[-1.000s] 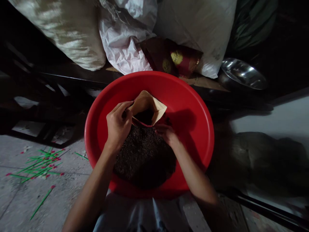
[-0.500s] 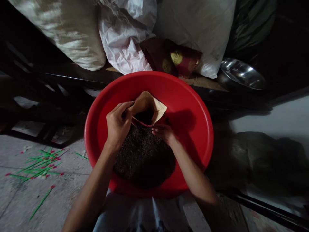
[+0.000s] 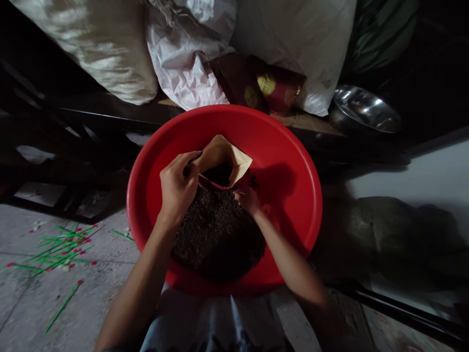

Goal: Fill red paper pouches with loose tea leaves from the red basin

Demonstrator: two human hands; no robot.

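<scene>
Okay, so the pouch (image 3: pixel 224 150) is over the big red basin (image 3: pixel 315 195), mouth up and gaping, its pale paper lining showing; it's just above the far side of the heap of dark, loose, shredded-looking stuff (image 3: pixel 210 227) in there. Left hand (image 3: pixel 178 183) has the pouch's left edge pinched between thumb and fingers; right hand (image 3: pixel 247 199) is down by the lower right side of the mouth with fingers curled in, but it's dim and a bit blurred, so I can't tell if it's gripping the pouch, holding a pinch of the stuff or just touching.

My read is that the step in hand is filling the pouch from the heap; the inside looks dark low down, though whether that's contents or shadow I honestly can't say. As I see it, the next move calls for a firm left pinch so the mouth doesn't fold shut, plus a small, tidy right-hand load that clears the rim; tilt the pouch much and it'd probably spill back into the basin. Two dark red packets (image 3: pixel 282 90) lie beyond the rim, against pale sacks (image 3: pixel 190 73).
</scene>
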